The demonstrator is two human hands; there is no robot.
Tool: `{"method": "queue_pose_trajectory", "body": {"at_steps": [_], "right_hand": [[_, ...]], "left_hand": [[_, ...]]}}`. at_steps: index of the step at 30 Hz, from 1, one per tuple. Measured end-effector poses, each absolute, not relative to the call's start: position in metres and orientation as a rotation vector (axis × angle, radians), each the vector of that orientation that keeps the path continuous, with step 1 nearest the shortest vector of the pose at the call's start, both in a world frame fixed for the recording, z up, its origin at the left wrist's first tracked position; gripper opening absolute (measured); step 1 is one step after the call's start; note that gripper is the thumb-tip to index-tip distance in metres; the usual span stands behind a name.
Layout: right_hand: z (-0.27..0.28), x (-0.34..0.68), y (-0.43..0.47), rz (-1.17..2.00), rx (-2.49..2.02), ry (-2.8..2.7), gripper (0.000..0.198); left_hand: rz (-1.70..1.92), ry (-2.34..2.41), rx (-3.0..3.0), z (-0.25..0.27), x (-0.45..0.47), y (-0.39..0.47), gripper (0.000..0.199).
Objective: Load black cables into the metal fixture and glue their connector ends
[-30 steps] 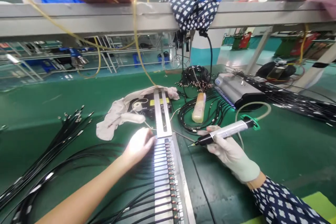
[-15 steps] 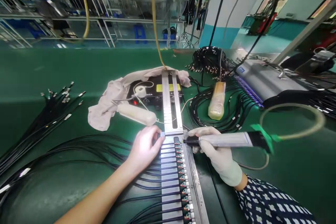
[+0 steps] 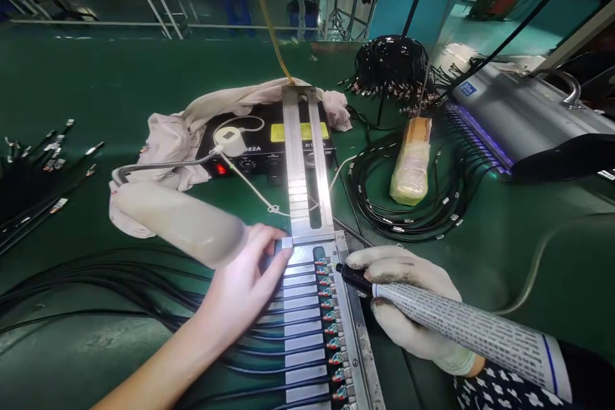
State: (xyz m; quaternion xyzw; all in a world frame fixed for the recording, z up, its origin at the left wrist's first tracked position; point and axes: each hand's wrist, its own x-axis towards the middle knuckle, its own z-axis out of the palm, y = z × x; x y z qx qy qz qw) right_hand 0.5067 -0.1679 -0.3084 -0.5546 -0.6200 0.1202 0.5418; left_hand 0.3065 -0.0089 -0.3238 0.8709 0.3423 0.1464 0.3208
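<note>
My bare left hand (image 3: 250, 275) pinches a small metal block (image 3: 287, 243) at the left edge of a slotted metal fixture (image 3: 300, 230). My right hand (image 3: 423, 295), in a whitish glove, grips a dispensing syringe (image 3: 461, 323) with a printed wrap and a black front end. Its dark tip points left at the fixture's rail, close to the uppermost connector. Several black cables (image 3: 302, 336) lie side by side across the fixture, their small metal-ended connectors (image 3: 331, 316) lined up along the rail. A white gooseneck lamp (image 3: 177, 224) hangs over my left hand's back, partly covering it.
Behind the fixture sits a black control box (image 3: 259, 157) with a red light, draped with pale cloth (image 3: 163, 141). Coiled black cables (image 3: 379, 205) and a wrapped block (image 3: 412, 163) lie right of it. A grey machine (image 3: 533, 122) glows violet; loose cables (image 3: 29, 179) lie left.
The view has tilted down and come closer. The syringe's rear has swung down toward me, its tip staying by the rail. My left hand keeps its pinch; the lamp appears nearer.
</note>
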Motion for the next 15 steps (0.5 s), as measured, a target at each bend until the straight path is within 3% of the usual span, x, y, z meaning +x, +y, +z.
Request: {"method": "queue_pose_trajectory", "body": {"at_steps": [15], "right_hand": [[-0.3085,0.5067,-0.1637,0.302,-1.333,-1.487,0.023]], "left_hand": [[0.4,0.887,2.298,-0.3226,0.3087,-0.0082,0.022]]}}
